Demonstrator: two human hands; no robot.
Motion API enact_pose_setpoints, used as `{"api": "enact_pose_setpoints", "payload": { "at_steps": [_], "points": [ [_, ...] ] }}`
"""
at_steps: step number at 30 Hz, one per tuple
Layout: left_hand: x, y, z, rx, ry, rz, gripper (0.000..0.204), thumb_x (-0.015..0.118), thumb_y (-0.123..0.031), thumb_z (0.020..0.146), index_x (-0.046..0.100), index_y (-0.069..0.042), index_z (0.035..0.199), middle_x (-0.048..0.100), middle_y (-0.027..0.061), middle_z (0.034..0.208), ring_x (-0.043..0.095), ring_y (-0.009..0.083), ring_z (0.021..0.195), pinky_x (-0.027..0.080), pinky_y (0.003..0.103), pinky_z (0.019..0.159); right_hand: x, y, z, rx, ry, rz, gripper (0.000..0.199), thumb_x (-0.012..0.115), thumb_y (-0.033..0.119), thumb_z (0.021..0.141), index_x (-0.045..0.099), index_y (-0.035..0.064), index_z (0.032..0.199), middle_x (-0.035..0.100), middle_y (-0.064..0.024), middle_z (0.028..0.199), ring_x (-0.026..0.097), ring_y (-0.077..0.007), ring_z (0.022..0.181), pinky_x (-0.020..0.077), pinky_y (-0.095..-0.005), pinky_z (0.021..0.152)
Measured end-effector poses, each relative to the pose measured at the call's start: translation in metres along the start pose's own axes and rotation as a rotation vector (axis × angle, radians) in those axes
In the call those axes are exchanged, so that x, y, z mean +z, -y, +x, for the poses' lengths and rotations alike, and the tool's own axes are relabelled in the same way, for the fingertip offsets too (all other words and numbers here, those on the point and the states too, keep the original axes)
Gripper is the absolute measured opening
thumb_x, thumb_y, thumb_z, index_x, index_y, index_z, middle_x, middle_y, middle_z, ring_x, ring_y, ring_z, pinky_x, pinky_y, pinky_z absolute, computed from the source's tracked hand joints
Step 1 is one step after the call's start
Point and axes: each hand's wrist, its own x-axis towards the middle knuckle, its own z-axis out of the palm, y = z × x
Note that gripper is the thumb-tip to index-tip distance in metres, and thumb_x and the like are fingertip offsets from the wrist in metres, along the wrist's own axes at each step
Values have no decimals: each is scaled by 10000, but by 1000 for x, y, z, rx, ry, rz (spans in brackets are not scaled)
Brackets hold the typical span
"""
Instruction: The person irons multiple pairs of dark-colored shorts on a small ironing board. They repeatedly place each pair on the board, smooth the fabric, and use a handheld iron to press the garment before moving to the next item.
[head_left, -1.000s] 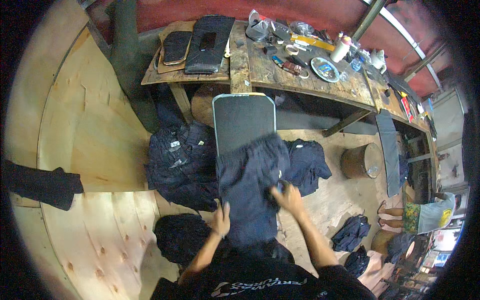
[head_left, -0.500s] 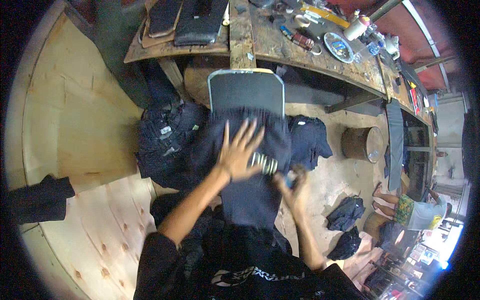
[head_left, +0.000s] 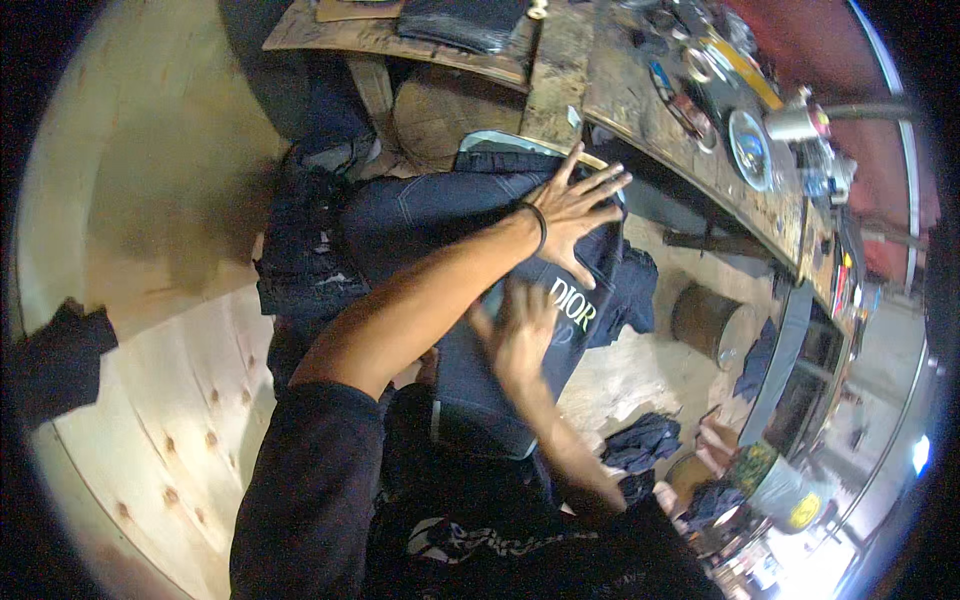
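Observation:
Dark denim trousers (head_left: 430, 205) with pale stitching are drawn over a flat board (head_left: 505, 139), whose light rim shows at the far end. White printed lettering (head_left: 573, 305) lies on the cloth toward the right. My left hand (head_left: 578, 210), with a dark band at its wrist, presses on the cloth near the board's far right corner, fingers spread. My right hand (head_left: 520, 335) is over the cloth, left of the lettering, blurred by motion with its fingers curled. A small bluish thing shows by its thumb, too smeared to name.
A worn wooden workbench (head_left: 650, 125) at the far side carries a round dish (head_left: 750, 150) and a thread cone (head_left: 797, 124). Dark garments (head_left: 310, 250) are heaped to the left; more (head_left: 640, 442) lie on the floor. A drum (head_left: 712, 322) and another person (head_left: 780, 485) are at the right.
The view has turned. My left hand has moved to the board's far right corner, and my right hand has crossed from right to left of the lettering. The cloth now covers more of the board's far end.

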Motion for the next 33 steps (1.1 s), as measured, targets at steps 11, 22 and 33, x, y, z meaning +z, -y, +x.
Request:
{"api": "enact_pose_setpoints", "payload": {
  "at_steps": [11,22,33],
  "points": [
    [-1,-11,-4,-127,29,53,1134,711,-899,574,590,-227,1479,86,157,1757,9,314,1632,-30,794,1195,-11,-31,-103,-376,274,335,490,869,340,789,676,78,1155,608,-90,986,571,-292,906,492,-480,811],
    [-4,-18,-6,-244,32,147,1112,713,-911,577,604,-238,1455,106,145,1754,59,323,1626,-9,826,1176,-24,-79,-116,-60,276,128,560,913,379,704,731,71,1134,646,-116,1027,588,-317,1009,478,-515,930],
    [-12,-34,-20,-263,-209,251,1046,733,-888,573,658,-247,1397,166,170,1735,144,390,1598,46,807,1191,-82,-72,-85,-264,230,503,469,894,330,776,728,29,1095,676,-120,919,655,-281,856,546,-436,868]
  ]
}}
